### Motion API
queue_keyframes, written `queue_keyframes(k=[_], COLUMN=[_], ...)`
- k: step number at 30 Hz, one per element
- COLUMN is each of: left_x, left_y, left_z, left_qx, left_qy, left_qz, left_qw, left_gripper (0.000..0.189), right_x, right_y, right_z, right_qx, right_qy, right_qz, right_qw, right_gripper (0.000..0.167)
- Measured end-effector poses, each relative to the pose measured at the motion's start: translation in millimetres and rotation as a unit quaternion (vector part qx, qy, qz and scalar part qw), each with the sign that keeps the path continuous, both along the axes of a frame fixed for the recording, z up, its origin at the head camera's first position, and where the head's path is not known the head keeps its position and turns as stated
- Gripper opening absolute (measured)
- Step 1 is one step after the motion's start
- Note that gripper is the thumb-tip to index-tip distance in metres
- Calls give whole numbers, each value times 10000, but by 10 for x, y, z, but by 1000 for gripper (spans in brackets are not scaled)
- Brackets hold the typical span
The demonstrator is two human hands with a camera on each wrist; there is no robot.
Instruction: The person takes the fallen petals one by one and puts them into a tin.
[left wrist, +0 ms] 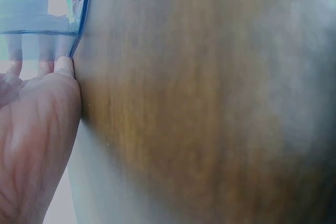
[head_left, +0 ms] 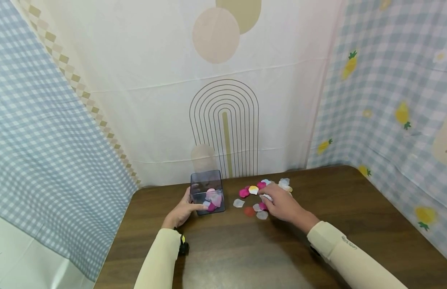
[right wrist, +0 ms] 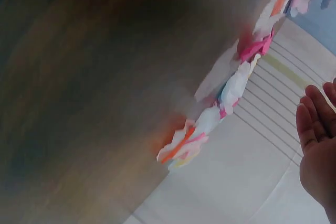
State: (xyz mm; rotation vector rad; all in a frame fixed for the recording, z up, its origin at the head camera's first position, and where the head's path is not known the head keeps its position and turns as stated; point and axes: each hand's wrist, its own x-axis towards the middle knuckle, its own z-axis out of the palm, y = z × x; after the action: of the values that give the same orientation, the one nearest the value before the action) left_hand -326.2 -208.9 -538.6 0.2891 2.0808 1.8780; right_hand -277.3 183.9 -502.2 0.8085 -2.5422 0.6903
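A clear bluish plastic box (head_left: 206, 178) stands tilted toward the far side of the table, with pink, magenta and white artificial petals (head_left: 215, 199) inside. My left hand (head_left: 181, 212) grips its left side, thumb across the near face. In the left wrist view, fingers show through the clear wall of the box (left wrist: 39, 22). My right hand (head_left: 284, 204) reaches over the petals scattered right of the box, its thumb and index finger apart around a white petal (head_left: 267, 197). Loosely bent fingers of the right hand (right wrist: 317, 129) appear at the right wrist view's edge.
Around the right hand lie magenta petals (head_left: 244, 193), a yellow-and-white petal (head_left: 253, 190), a red petal (head_left: 249, 211) and several pale ones. The brown wooden table (head_left: 238, 253) meets a patterned curtain (head_left: 165, 128) along its back edge.
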Motion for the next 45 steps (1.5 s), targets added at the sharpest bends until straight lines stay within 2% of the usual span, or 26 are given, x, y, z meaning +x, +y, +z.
queue_keyframes(k=[4,9,11,14,17,23,30,34,45], left_x=[3,5,3,-2,-4,3,28,34,-9], left_y=[-9,-64,-94,-122,-126,-100,-52,-44,-12], left_z=[-13,-16,-13,-6,2,11,29,33,-12], left_qx=[19,-7,-43,-93,-94,-6,-58,-78,-80], left_qy=[-14,5,11,49,84,30,-36,-59,-62], left_qz=[13,9,44,69,73,104,98,106,103], left_qw=[10000,10000,10000,9999,9999,9999,9999,9999,9999], left_gripper=[108,108,108,106,105,105,113,113,114], right_x=[8,-18,-57,-130,-230,-406,-494,-500,-519], right_y=[-85,-290,-409,-584,-732,-910,-958,-963,-946], right_z=[-42,-68,-73,-56,-45,-48,-63,-74,-61], right_qx=[75,448,650,865,970,941,1274,1382,1439], right_qy=[103,-552,-823,-1182,-1463,-1936,-1947,-1876,-1749], right_qz=[155,-38,-180,-394,-598,-757,-953,-887,-957], right_qw=[9998,9975,9943,9884,9827,9736,9679,9684,9693], right_gripper=[13,33,43,50,47,30,23,16,8])
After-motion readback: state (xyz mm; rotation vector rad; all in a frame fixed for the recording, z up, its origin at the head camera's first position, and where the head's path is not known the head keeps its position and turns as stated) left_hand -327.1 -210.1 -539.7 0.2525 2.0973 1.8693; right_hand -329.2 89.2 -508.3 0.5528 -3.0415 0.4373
